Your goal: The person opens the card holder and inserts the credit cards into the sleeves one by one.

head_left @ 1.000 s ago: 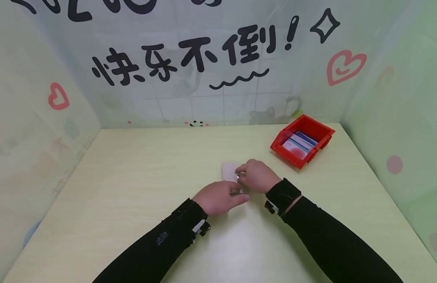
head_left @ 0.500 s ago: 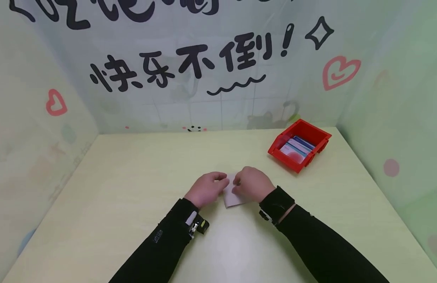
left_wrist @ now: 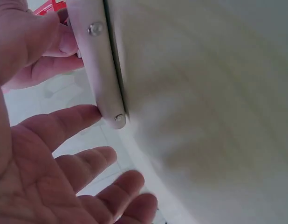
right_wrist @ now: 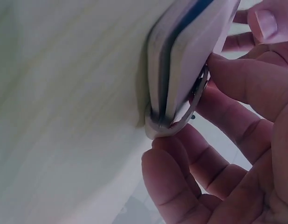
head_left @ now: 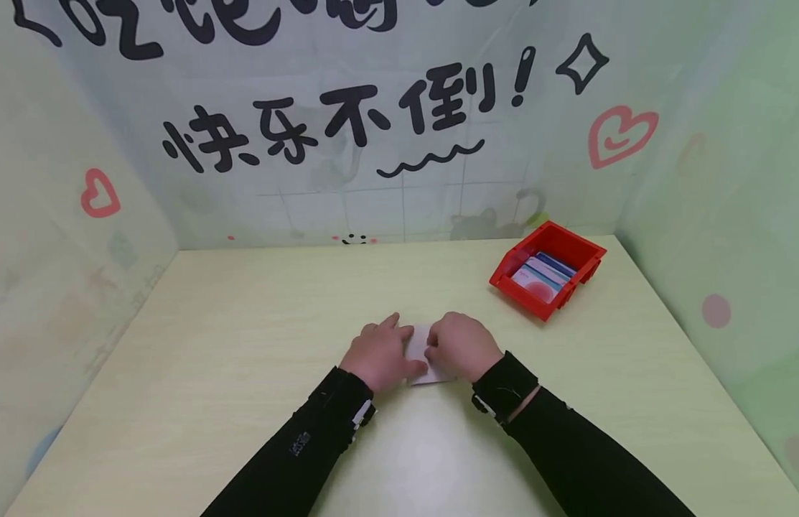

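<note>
A small pale pink card holder (head_left: 418, 345) with a strap lies on the table between both hands. My left hand (head_left: 377, 356) spreads its fingers along its left side, and in the left wrist view the index fingertip touches the studded spine (left_wrist: 101, 70). From the right side, my right hand (head_left: 465, 347) pinches the strap with thumb and finger. The right wrist view shows this strap (right_wrist: 198, 99) looping from the end of the holder, whose layered covers (right_wrist: 188, 60) lie nearly together. A dark blue strip shows between the covers.
A red bin (head_left: 573, 248) stands at the back right of the pale wooden table (head_left: 244, 323), holding several pastel and blue flat packs or cards (head_left: 543, 276). A printed cloth backdrop (head_left: 276, 208) walls the table at the back and both sides.
The left hand lifted off the near end of the card holder, then came back to its left side with fingers spread. My right hand stays at the right side, its fingers now more curled.
</note>
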The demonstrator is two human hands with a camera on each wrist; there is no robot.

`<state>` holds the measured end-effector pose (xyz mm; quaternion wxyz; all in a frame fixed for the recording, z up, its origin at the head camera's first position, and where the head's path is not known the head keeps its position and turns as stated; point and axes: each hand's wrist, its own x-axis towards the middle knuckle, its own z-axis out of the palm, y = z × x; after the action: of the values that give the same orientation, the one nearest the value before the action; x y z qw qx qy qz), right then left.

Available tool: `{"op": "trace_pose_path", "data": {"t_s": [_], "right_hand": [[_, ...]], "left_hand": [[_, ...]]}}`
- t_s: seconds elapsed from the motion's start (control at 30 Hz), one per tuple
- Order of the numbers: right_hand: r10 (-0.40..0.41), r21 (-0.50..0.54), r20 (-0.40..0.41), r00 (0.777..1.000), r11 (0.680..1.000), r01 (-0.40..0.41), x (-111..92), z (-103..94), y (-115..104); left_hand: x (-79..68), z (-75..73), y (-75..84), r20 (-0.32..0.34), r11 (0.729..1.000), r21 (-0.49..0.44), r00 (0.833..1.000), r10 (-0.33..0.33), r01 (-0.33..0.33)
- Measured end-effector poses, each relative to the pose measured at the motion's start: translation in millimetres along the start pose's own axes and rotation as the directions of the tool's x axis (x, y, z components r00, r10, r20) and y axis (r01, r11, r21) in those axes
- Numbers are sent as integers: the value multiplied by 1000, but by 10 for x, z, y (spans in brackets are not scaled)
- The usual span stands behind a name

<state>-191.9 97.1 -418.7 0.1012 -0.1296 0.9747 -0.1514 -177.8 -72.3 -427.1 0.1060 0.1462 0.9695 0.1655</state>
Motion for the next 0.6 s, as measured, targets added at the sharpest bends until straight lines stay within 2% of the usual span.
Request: {"op": "trace_pose_path", "data": {"t_s": [0.1, 0.27, 0.6], "right_hand": [[-4, -15, 1, 1000, 1000, 4, -16, -2, -13], [-20, -38, -11, 1000, 999, 19, -32, -5, -37], [-17, -76, -34, 999, 997, 15, -30, 34, -40]], "left_hand": [[-18, -25, 23, 27, 998, 59, 1000, -1, 0], [-9, -35, 41, 55, 997, 77, 998, -21, 17], [-17, 4, 44, 15, 997, 65, 999, -34, 33]]}}
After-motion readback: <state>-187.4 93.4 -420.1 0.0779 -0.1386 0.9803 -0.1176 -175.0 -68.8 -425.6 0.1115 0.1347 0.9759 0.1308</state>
